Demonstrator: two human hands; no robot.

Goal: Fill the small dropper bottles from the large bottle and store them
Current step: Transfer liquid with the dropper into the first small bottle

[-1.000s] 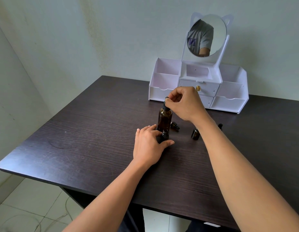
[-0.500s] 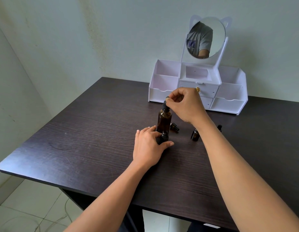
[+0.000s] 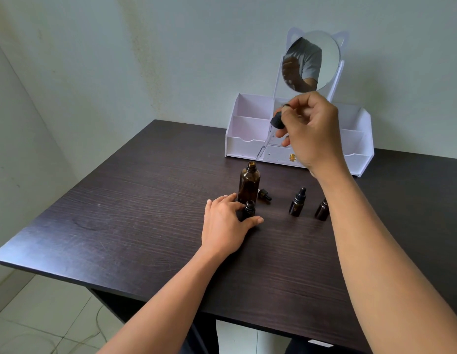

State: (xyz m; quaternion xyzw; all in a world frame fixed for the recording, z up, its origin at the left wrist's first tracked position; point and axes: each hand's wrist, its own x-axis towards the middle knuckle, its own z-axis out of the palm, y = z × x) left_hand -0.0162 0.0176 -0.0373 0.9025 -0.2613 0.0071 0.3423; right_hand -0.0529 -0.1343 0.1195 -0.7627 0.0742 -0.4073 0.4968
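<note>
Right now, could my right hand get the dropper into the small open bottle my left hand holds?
Probably yes. The right hand holds the dropper raised, with clear space below. The left hand grips the small open bottle, leaving its mouth uncovered. The large bottle stands close behind it.

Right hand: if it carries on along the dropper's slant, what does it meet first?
The dropper in the right hand would likely meet the open neck of the large bottle first; depth is unclear, so it might pass behind.
</note>
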